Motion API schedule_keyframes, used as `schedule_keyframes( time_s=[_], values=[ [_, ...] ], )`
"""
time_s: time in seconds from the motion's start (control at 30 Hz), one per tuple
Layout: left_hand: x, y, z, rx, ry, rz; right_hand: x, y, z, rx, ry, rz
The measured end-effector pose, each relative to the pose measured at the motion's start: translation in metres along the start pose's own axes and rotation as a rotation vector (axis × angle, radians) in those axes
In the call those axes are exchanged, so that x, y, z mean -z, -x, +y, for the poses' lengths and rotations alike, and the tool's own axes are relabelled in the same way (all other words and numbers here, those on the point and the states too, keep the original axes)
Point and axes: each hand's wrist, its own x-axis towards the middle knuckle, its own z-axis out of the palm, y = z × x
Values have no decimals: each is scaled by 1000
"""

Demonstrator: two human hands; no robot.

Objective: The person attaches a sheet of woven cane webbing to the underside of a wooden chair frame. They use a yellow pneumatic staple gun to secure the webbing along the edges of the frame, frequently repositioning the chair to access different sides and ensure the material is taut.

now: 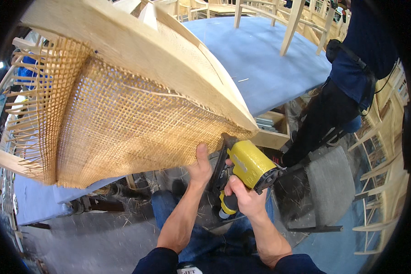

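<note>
Cane webbing [123, 123]: woven sheet stretched under a pale wooden chair frame [137, 59], its loose frayed ends sticking out at the left edge; the frame lies tilted on the blue desk [269, 59].
Staple gun [246, 166]: yellow and black, nose set against the webbing's lower right corner, just under the frame rail.
Right hand [244, 196]: grip closed around the gun's handle from below.
Left hand [200, 166]: thumb up, pressed flat against the webbing edge right beside the gun's nose; it grasps nothing.
Nearby: a grey stool [329, 182] to the right; another person [351, 82] in dark clothes stands at the desk's far side; more wooden chair frames [301, 18] stand on the desk behind.
</note>
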Motion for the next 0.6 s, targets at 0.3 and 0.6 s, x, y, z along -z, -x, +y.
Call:
schedule_keyframes(
  time_s=[0.3,0.6],
  values=[
    [4,-14,39,421,-173,-10,-6,-12,19,23,11,-26],
    [-19,-8,26,97,13,-84,9,-8,44,122,2,52]
  ],
)
